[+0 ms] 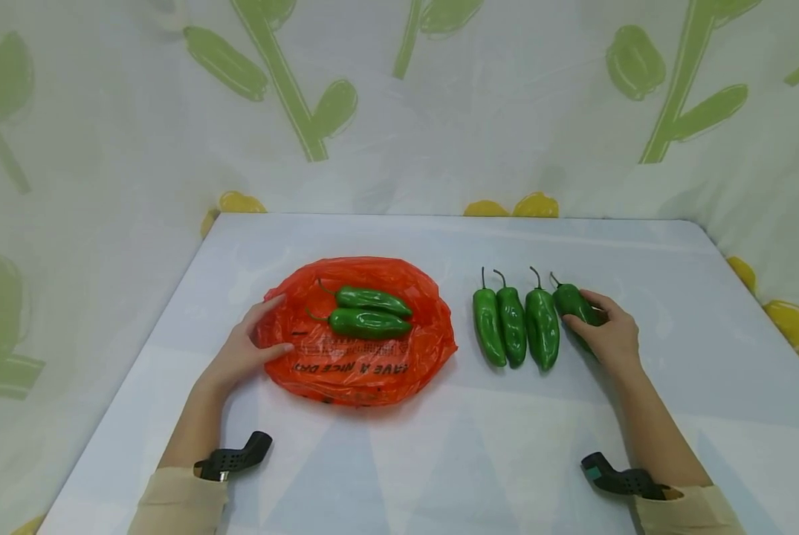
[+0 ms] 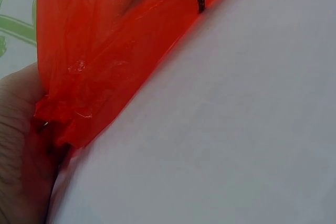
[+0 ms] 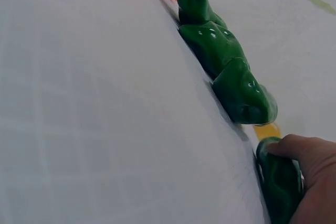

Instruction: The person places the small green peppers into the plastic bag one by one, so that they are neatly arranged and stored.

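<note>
We find two hands at work over a white table (image 1: pixel 399 461). The right hand (image 1: pixel 609 338) grasps the fourth pepper (image 1: pixel 569 299), the rightmost of a row of green peppers; in the right wrist view we see the thumb laid on its skin, with the fingers largely hidden behind it. This pepper slants, its stem toward the far left and its body running back under the hand. We cannot tell whether it is bearing on the table or slightly raised.

Just to its left we record three green peppers (image 1: pixel 511 327) lying side by side, stems pointing toward the far edge of the table.

Further left lies a red plastic bag (image 1: pixel 372 383), its edge crumpled and its film marked with dark lettering. Within its outline we note two green peppers (image 1: pixel 370 325), one beyond the other, both with stems toward the left.

The left hand (image 1: pixel 248 345) is at the left edge of the bag, index finger and thumb spread apart over the red film. The left wrist view shows film bunched against the hand; we cannot tell whether the fingers pinch it.

We observe a black device (image 1: pixel 235 455) at the left wrist and a second black device (image 1: pixel 616 479) at the right. Behind the table hangs a pale backdrop (image 1: pixel 473 126) printed with green leaves and stems.
</note>
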`<state>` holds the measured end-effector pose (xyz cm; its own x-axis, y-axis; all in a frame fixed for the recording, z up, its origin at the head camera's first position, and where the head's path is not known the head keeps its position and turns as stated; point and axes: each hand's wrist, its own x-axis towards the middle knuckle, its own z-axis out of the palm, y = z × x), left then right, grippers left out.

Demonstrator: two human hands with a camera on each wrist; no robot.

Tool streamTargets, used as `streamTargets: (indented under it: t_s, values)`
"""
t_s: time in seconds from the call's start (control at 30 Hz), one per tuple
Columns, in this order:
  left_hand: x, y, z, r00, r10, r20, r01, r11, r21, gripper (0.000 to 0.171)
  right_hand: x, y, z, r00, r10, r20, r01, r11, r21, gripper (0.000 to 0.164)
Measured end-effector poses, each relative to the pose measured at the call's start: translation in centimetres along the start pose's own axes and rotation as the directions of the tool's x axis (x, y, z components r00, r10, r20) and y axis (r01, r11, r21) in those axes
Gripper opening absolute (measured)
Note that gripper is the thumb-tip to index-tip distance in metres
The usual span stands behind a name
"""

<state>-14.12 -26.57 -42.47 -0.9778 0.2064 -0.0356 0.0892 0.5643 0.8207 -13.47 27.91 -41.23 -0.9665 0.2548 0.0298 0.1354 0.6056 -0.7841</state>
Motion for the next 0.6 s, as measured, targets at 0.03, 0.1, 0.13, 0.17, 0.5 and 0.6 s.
streamTargets:
  t_s: [0.03,0.1,0.13,0.17,0.5,0.6]
  values:
    - [0.0,0.05,-0.01,1.0,-0.002,0.001,0.002,1.0,0.0,0.082,0.0,0.02,-0.03,1.0,0.004,-0.003,-0.004,1.0,0.005,0.06]
    - [0.07,0.13,0.01,1.0,-0.007,0.004,0.007,1.0,0.001,0.082,-0.04,0.05,-0.17,1.0,0.014,-0.015,-0.014,1.0,0.016,0.059]
    - [0.05,0.13,-0.04,1.0,-0.011,0.004,0.011,1.0,0.001,0.083,-0.03,0.02,-0.14,1.0,0.019,-0.021,-0.019,1.0,0.025,0.059]
    - [0.04,0.11,-0.08,1.0,-0.013,0.004,0.013,1.0,0.002,0.083,-0.01,-0.02,-0.12,0.999,0.025,-0.027,-0.024,0.999,0.034,0.059]
    - [0.19,0.0,-0.03,1.0,-0.005,0.004,0.005,1.0,0.005,0.083,0.06,-0.7,-0.22,0.997,0.037,-0.072,-0.034,0.998,0.045,0.06]
    - [0.08,-0.05,-0.01,1.0,-0.013,0.005,0.013,1.0,0.0,0.084,-0.02,-0.83,-0.27,0.997,0.028,-0.078,-0.025,0.999,0.04,0.06]
